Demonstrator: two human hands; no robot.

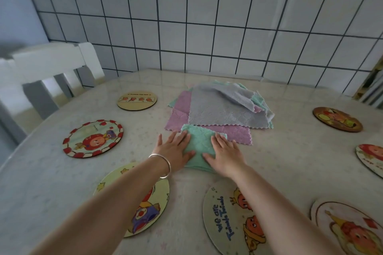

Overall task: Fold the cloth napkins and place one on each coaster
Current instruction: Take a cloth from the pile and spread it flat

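Observation:
A folded mint-green napkin [198, 144] lies on the table in front of me. My left hand [173, 151] lies flat on its left side and my right hand [224, 153] lies flat on its right side, fingers straight on both. Behind it sits a pile of unfolded napkins: a grey one [223, 109] on top, a pink one [232, 131] under it, green edges showing. Round picture coasters lie around: a red-rimmed coaster [93, 138], a tan coaster [137, 100], a yellow coaster [145, 203] under my left forearm, a lettered coaster [226, 217] near my right arm.
More coasters sit at the right: a brown coaster [337, 119], one at the right edge [371, 158], one at the lower right [348, 227]. A white chair [47, 68] stands at the table's left. A tiled wall [207, 16] backs the table [290, 161].

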